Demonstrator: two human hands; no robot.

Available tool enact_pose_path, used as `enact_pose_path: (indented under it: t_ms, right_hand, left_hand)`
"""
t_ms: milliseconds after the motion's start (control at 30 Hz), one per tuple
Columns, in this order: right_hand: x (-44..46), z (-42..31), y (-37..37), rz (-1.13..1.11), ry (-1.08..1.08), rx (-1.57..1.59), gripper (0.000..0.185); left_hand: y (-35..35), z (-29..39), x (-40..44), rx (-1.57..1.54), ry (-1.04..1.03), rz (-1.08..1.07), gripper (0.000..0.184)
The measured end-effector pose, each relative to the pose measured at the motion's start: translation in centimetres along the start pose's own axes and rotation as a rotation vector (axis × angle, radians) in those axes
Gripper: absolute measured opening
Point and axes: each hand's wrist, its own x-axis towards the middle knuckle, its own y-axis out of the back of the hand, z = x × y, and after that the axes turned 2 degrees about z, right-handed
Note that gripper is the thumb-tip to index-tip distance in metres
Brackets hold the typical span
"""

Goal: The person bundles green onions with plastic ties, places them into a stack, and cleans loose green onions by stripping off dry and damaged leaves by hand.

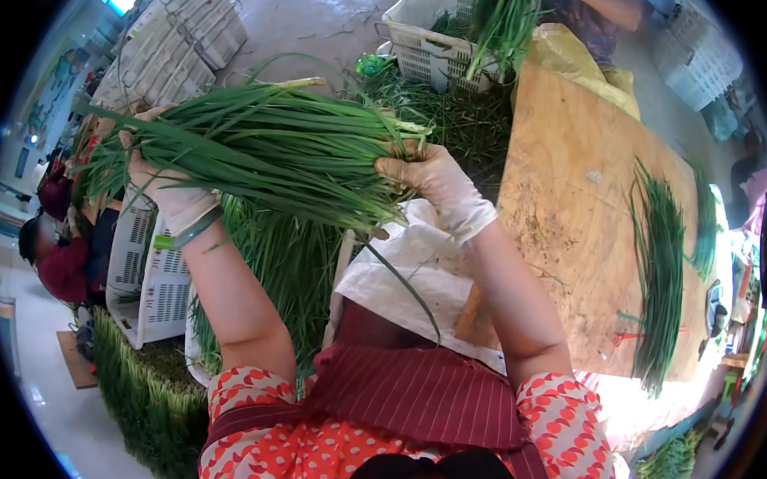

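A large bunch of garlic chives [277, 147] is held level in front of me, leaf tips to the left and pale stem ends to the right. My left hand [170, 190], in a white glove with a band at the wrist, is wrapped round the leafy end, its fingers partly hidden by leaves. Around the stem end closes my right hand [432, 178], also gloved, the glove stained at the fingertips. One long leaf dangles below the bunch. Under my arms, more chives [273, 269] fill a container beside a white sheet [412, 262] over my lap.
On my right is a wooden board [570, 212] bearing a chive bundle [659, 274]. Ahead stands a white crate [432, 60] near loose trimmings [472, 129]. Another crate [158, 274] and stacked chives [142, 391] lie left. Co-workers appear at far left and top right.
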Motion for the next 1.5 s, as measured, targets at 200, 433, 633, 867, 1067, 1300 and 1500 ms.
enact_pose_path:
  t_ms: [200,433,633,867,1067,1300,1500]
  right_hand:
    - [0.0,1.3,-0.7,0.173,-0.012,0.406,0.030]
    - [0.2,1.9,-2.1,0.213,0.003,0.176,0.023]
    - [0.0,2.0,-3.1,0.187,-0.007,0.116,0.021]
    - [-2.3,1.3,0.7,0.130,0.183,0.629,0.018]
    - [-3.0,1.1,6.8,0.560,0.253,0.641,0.019]
    - [-0.6,-0.6,13.5,0.881,0.649,0.608,0.016]
    - [2.9,1.5,10.7,0.300,0.171,-0.646,0.063]
  left_hand:
    - [-0.9,-0.4,-0.8,-0.239,0.036,0.068,0.028]
    - [-2.7,-0.7,-1.1,-0.113,-0.116,0.108,0.026]
    - [-1.2,-1.0,-0.1,-0.082,-0.111,-0.031,0.032]
    - [2.7,0.3,0.4,-0.224,0.037,-0.083,0.029]
    - [2.1,1.4,-1.2,0.073,-0.089,0.261,0.031]
    - [6.2,1.8,0.5,0.005,-0.175,0.048,0.021]
    - [3.1,2.2,-0.9,-0.067,-0.192,0.083,0.011]
